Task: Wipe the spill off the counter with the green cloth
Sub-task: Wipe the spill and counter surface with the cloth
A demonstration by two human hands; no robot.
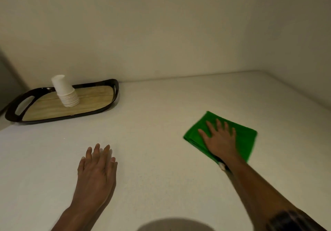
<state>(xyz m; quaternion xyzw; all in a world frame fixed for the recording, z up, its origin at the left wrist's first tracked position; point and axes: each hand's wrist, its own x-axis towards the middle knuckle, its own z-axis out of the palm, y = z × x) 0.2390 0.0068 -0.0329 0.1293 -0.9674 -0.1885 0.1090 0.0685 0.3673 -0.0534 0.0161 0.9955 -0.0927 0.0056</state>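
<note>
A folded green cloth lies flat on the pale counter at the right. My right hand presses down on it, palm flat and fingers spread, covering its middle. My left hand rests flat on the bare counter at the lower left, fingers together, holding nothing. I cannot make out any spill on the counter surface. The cloth's edges look slightly blurred.
A dark-rimmed tray with a wooden base sits at the back left against the wall, carrying a tilted stack of white paper cups. Walls close the counter at the back and right. A round grey shape shows at the bottom edge.
</note>
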